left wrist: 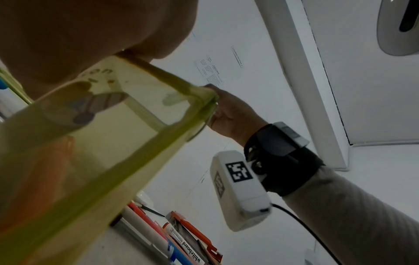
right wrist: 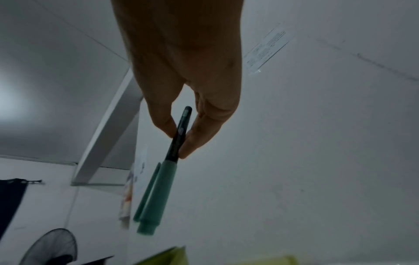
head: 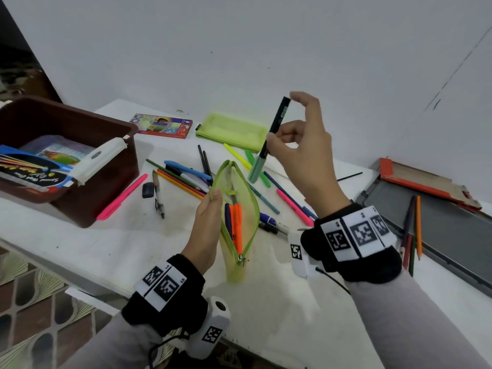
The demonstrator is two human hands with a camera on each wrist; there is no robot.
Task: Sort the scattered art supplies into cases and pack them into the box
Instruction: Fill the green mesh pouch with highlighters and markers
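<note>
Dangling marker (head: 269,141) between right hand (head: 306,153) fingertips (right wrist: 167,125)

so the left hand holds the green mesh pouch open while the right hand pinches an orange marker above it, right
Not quite: the marker that the right hand pinches is black with a teal-green cap, not orange, as the head and right wrist views show. The orange markers are already inside the pouch. The rest holds: the left hand holds the green mesh pouch open.
</note>
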